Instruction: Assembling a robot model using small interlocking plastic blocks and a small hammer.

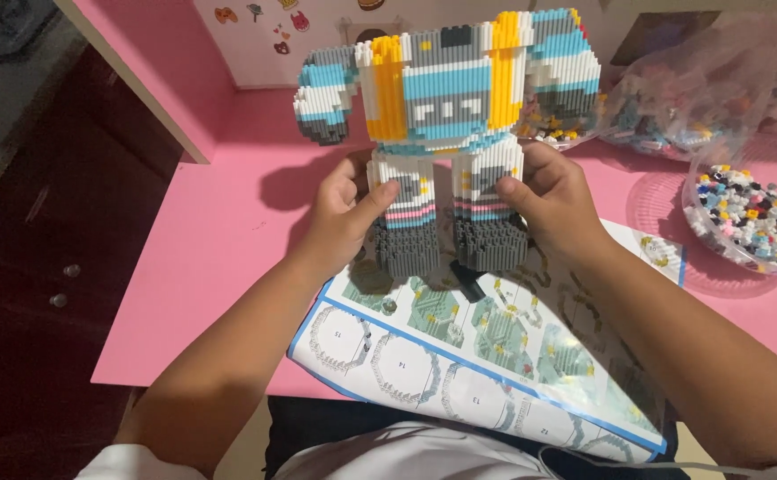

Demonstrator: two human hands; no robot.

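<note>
The block figure (446, 133) stands at the table (202, 258) centre on the instruction sheet (486, 356), the left hand (344, 218) at its nine o'clock and the right hand (553, 200) at three, each touching a leg. The bowl of loose bricks (748, 222) lies at three o'clock beyond the right hand, with the bags of bricks (699, 98) at two o'clock behind it. The sheet overhangs the table's near edge at six o'clock.

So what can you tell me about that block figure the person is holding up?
The figure is a headless body built from tiny plastic bricks: a grey, blue and white torso with two yellow straps, striped arms bent outward, and two white legs with pink and blue bands ending in dark grey feet. It stands upright over the instruction sheet on the pink table. The left hand grips one leg and the right hand grips the other.
</note>
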